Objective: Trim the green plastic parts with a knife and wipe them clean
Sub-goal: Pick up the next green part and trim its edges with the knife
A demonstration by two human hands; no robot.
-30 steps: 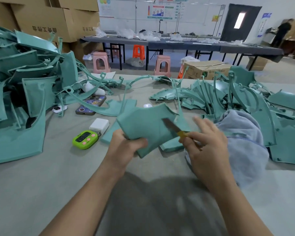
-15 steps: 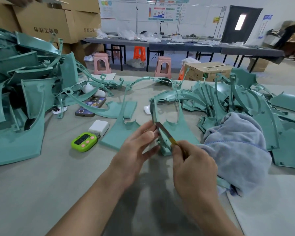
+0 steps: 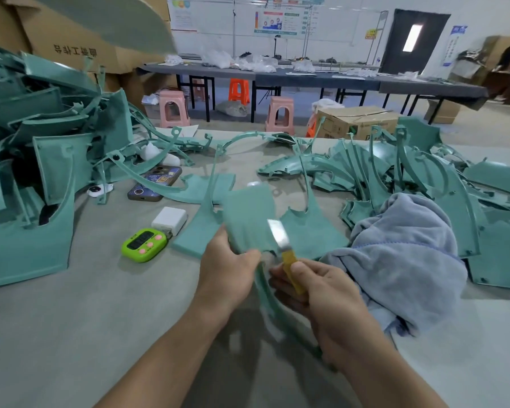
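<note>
Step in hand: trimming. Wipe not yet begun on this pc.

L hand point(image 3: 228, 272): grip closed on the part point(image 3: 249, 219), thumb over its near face and fingers hidden behind. Part is held up off the worktop point(image 3: 71, 334), near centre. Its flat panel is tilted up and away, and a thin curved arm runs down toward the viewer between the two hands. Panel is blurred, so edge detail can't be read.

R hand point(image 3: 324, 295): grip closed on the yellow handle of the knife point(image 3: 280, 240), thumb on top. Blade points up and away and lies at the panel's right edge. Contact is likely but can't be confirmed.

Cloth point(image 3: 401, 260): heaped on the worktop just right of the R hand, not held.

Other stock: large pile point(image 3: 42, 160) at far left, second heap point(image 3: 409, 172) at far right. Can't tell which is done and which isn't.

Next move, in my judgement: run the blade along the edge w/ light, even pressure, stroke directed away from the L thumb, which sits close to the blade. L hand needs to hold the panel firm, since thin plastic may flex. Once the edge is clean, knife down or parked, then reach right for the cloth.
</note>
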